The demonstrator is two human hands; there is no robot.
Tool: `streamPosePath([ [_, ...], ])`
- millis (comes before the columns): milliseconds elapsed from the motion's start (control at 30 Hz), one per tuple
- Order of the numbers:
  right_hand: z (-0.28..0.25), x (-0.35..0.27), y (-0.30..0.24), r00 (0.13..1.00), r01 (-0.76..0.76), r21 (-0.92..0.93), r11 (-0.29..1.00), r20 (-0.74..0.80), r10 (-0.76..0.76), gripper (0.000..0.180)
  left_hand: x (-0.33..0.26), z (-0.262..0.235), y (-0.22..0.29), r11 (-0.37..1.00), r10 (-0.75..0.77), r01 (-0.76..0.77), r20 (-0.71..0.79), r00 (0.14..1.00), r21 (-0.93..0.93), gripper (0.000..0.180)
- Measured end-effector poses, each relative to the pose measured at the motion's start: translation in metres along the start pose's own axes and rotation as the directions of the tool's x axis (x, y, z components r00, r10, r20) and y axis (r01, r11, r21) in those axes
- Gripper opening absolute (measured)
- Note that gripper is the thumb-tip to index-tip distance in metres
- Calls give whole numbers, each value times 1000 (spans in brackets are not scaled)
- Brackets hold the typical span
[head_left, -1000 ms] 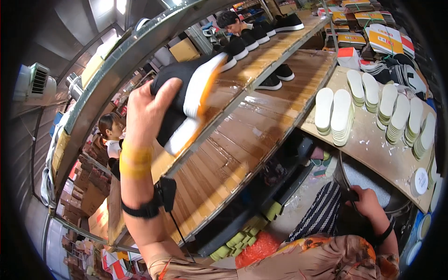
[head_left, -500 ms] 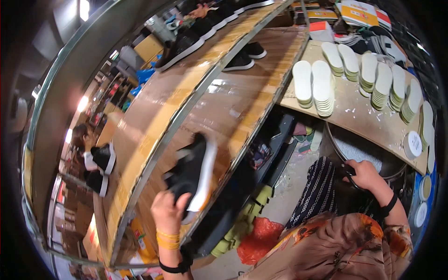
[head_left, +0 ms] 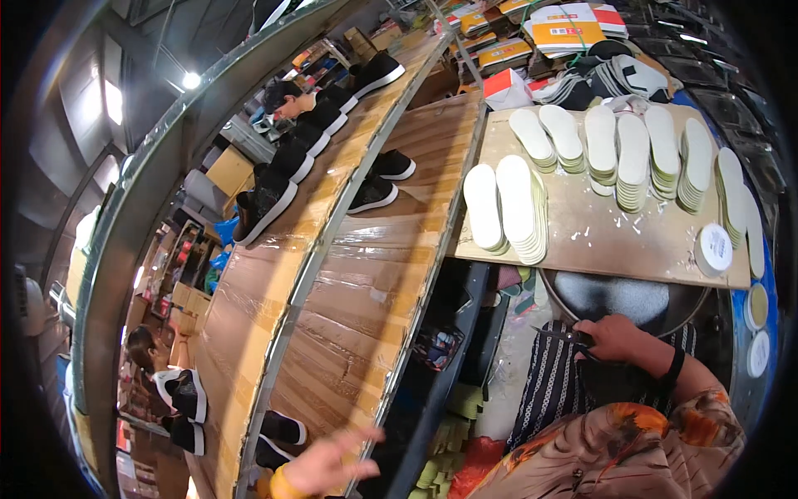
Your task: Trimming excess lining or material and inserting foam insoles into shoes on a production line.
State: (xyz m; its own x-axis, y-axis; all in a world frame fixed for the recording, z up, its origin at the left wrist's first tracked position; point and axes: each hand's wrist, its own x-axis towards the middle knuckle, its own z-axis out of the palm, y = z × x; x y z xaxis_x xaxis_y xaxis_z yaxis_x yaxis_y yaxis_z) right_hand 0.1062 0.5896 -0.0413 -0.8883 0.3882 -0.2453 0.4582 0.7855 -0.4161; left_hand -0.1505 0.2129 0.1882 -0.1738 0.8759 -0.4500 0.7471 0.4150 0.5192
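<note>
My left hand [head_left: 332,461] is open at the lower edge of the rack, fingers spread and somewhat blurred, with nothing in it. Right beside it, a black shoe [head_left: 283,427] with a white sole rests on the lower shelf [head_left: 357,279], and a second black shoe [head_left: 271,453] is partly hidden behind the hand. Over my lap, my right hand [head_left: 613,338] is closed around what looks like a pair of scissors [head_left: 559,334], the dark pointed blades aimed left. Their handles are mostly covered by the fingers.
Black shoes [head_left: 274,204] line the upper shelf [head_left: 249,283]. Stacked pale insoles [head_left: 519,208] stand on a wooden board [head_left: 582,249] at right, beside a white round lid [head_left: 715,248]. A metal basin [head_left: 615,295] sits beneath the board. Two other people [head_left: 148,349] are beyond the rack.
My left hand has let go of the black shoe and moved down, opening its fingers. The shoe now stands on the lower shelf. My view has shifted; the right hand still grips the scissors.
</note>
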Motion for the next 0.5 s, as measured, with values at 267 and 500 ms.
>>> streamPosePath([
  [267, 13, 19, 42, 968, 199, 242, 950, -198, -152, 52, 104, -218, 100, 922, -193, 310, -418, 888, 233, 40],
  [500, 9, 47, 86, 980, 32, 399, 917, 169, -108, 60, 251, -355, -42, 615, -146, 758, -913, 381, 218, 84],
])
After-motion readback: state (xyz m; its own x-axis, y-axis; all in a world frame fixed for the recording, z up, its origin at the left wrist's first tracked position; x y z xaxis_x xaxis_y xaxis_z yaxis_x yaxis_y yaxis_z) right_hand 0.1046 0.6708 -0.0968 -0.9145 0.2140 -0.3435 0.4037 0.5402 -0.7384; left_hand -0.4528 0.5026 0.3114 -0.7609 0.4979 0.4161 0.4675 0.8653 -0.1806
